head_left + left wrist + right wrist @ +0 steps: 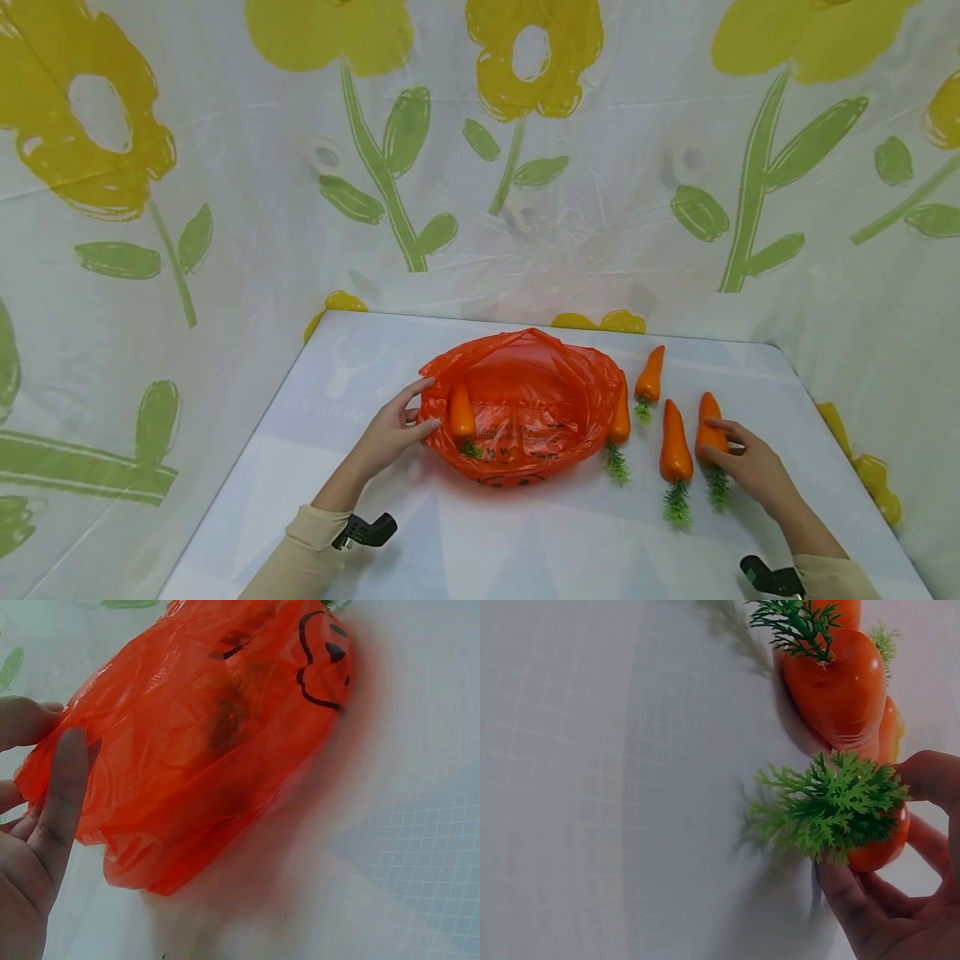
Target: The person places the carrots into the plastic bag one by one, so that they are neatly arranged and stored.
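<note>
My left hand (384, 442) pinches the left rim of a red plastic bag (536, 367) that lies with its mouth spread toward me. In the left wrist view the thumb presses the thin bag (180, 765), which has a black drawn face. One orange carrot (461, 408) with a green top rests inside the bag's left part. At the right, my right hand (757, 467) holds another carrot (708, 417) between thumb and fingers. The right wrist view shows this carrot's leafy top (825, 810) facing the camera and the hand (900, 922) around its thick end.
Beside the held carrot lies a second carrot (675, 450). Farther back is a smaller one (650, 375), and another carrot (621, 412) lies against the bag's right side. The white table (450, 550) meets a flower-printed curtain (600, 250) at its far edge.
</note>
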`<control>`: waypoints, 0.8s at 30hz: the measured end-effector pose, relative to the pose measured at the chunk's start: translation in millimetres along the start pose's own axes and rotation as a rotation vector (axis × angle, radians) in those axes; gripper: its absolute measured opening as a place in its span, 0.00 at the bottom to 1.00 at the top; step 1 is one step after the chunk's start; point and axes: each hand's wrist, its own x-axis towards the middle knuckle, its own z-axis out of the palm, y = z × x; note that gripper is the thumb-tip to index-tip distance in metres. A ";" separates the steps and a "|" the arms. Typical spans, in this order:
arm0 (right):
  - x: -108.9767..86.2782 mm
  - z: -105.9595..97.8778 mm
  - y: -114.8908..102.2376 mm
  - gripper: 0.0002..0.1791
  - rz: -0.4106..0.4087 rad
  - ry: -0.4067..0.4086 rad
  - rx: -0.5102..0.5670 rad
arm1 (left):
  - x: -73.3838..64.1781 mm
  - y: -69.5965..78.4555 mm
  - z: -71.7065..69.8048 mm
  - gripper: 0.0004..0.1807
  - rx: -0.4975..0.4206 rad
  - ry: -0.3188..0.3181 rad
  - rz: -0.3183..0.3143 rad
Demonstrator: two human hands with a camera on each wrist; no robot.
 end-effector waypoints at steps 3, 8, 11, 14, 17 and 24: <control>-0.6 0.8 -0.3 0.44 0.001 0.003 0.001 | -0.3 -0.3 0.0 0.39 0.000 -0.001 0.001; -1.0 1.5 -1.1 0.44 0.009 0.013 0.021 | -0.4 -0.4 -0.1 0.38 0.000 -0.009 0.007; -1.4 1.8 -0.9 0.43 0.012 0.041 0.030 | -0.3 -0.2 -0.3 0.38 0.001 -0.013 0.009; -2.4 1.8 -0.9 0.42 0.012 0.076 0.046 | -0.2 -0.3 -0.4 0.39 0.004 -0.015 0.012; -3.9 1.6 -2.0 0.42 0.015 0.094 0.066 | 0.2 -0.7 -0.5 0.39 0.005 -0.016 0.015; -8.3 3.0 -6.7 0.43 -0.011 0.131 0.074 | 0.5 -2.3 -0.4 0.38 0.002 -0.016 0.015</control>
